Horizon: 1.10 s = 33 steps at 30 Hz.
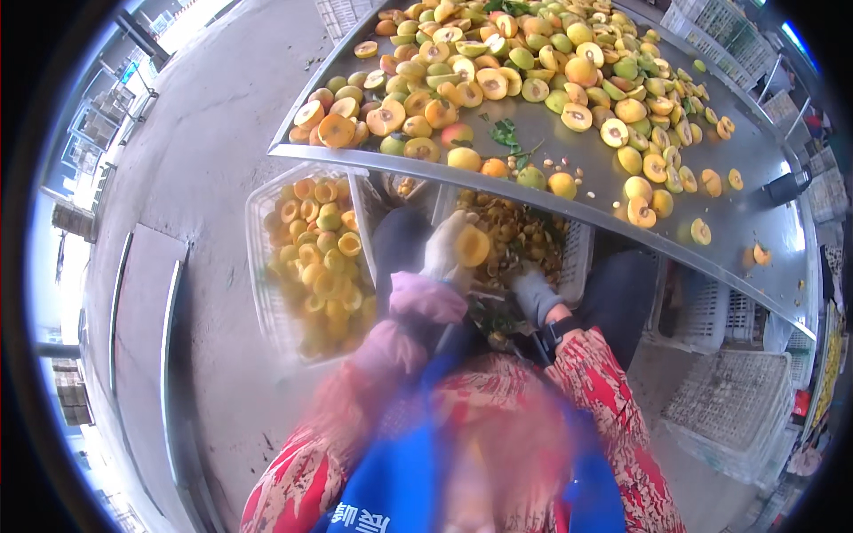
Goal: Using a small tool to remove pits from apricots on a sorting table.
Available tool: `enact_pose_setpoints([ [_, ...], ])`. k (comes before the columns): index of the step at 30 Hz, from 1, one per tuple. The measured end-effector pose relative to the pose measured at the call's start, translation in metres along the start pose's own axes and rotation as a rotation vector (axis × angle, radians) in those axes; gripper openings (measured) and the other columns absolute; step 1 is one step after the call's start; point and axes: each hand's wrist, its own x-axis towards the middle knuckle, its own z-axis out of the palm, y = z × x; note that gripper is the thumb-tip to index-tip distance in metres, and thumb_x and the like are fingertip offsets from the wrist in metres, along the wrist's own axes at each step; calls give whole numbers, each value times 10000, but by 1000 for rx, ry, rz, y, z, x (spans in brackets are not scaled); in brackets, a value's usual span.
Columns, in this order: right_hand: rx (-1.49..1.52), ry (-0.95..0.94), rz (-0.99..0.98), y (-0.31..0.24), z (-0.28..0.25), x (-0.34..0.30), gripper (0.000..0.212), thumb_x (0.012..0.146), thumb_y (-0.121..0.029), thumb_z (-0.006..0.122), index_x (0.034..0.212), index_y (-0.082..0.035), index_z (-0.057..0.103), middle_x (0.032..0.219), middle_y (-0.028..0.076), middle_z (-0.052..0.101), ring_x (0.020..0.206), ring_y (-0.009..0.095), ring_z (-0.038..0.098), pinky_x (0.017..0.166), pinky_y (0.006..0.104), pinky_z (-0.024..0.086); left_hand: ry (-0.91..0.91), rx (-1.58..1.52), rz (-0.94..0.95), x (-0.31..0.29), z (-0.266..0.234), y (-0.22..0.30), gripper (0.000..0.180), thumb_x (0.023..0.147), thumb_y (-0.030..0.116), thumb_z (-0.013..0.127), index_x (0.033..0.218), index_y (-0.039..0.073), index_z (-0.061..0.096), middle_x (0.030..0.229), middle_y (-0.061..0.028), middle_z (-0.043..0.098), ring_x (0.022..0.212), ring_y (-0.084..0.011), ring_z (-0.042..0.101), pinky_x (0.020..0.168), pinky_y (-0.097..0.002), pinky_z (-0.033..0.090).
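My gloved left hand (443,253) is closed on a hollowed yellow fruit half (472,246), which looks like peach or apricot. It hovers at the left edge of a white crate (577,258) filled with small brownish pieces, apparently pits. My right hand (534,295), in a grey glove, is low over that crate's near side; blur hides its fingers and anything in them. Left of my knee stands another white crate (258,240), heaped with pitless fruit halves (322,258). Above both crates, a metal table (533,133) bears a pile of cut fruit (498,75).
Green leaves (505,133) and a few loose pits lie on the table, whose raised metal edge (622,233) overhangs my knees. A black cylinder (787,187) is at its right end. Stacked crates (729,400) stand on the right; a flat panel (142,355) lies left.
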Motion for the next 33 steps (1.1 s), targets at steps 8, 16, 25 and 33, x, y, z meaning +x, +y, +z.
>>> enact_pose_setpoints([
  [8,110,-63,252,-71,-9,-46,314,873,-259,509,1055,-4,532,849,177,614,773,288,589,702,403,456,438,1979,334,-95,-34,155,395,773,338,682,1038,45,669,890,-140,679,860,-262,660,787,-350,504],
  [16,27,-87,-292,-47,3,-32,269,911,-264,551,1089,-65,512,861,181,610,754,298,585,714,400,456,-108,1873,625,4,116,129,322,796,288,654,1023,61,671,888,-175,669,864,-311,656,755,-362,505],
  [25,-159,-133,-80,-82,-9,-34,272,960,-355,479,1022,-93,521,833,64,624,771,234,616,726,383,485,-363,2197,745,155,257,-2,528,775,330,652,1253,168,497,1016,-204,610,897,-366,634,788,-434,518],
  [33,277,-289,35,-90,-38,-45,289,915,-306,522,1012,-35,497,837,124,634,751,244,625,684,371,477,-703,1915,568,115,235,25,416,670,256,723,1063,137,657,912,-171,659,875,-367,628,794,-424,505],
])
